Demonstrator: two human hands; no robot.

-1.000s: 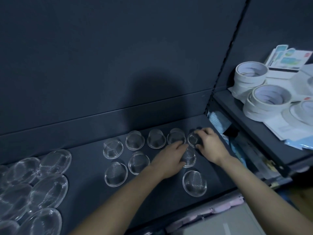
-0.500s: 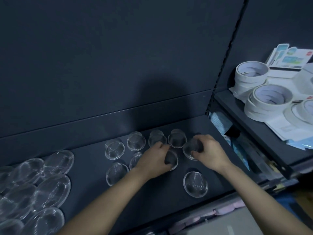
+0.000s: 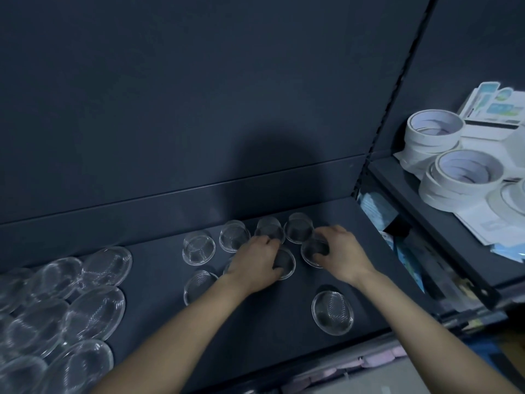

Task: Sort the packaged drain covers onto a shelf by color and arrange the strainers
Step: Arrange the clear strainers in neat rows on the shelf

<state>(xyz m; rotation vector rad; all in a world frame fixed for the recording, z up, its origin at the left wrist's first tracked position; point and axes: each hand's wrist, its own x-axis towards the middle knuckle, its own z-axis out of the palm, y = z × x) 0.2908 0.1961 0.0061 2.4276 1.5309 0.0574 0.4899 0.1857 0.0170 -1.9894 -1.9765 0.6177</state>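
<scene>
Forearms were cut off at the bottom edge, and some pinkish packs [image 3: 326, 373] under the dark shelf [image 3: 255, 345] were way too blurry to identify. The pile of bigger clear drain covers [image 3: 93, 311] on the left ran out of the picture too. A lone strainer [image 3: 332, 312] sat by itself near the front.

The left hand [image 3: 252, 265] was curled over the middle strainer [image 3: 287, 264], gripping it and hiding most of it, plus nearly all of another one just to its left. The right hand [image 3: 341, 251] had thumb and fingers wrapped round the tilted strainer [image 3: 309, 251]; honestly couldn't tell if it was touching the shelf or lifted.

Behind the hands was a back row of strainers [image 3: 234, 236], four of them, close together. Far right, white tape rolls [image 3: 434, 132] sat on the neighbouring shelf.
</scene>
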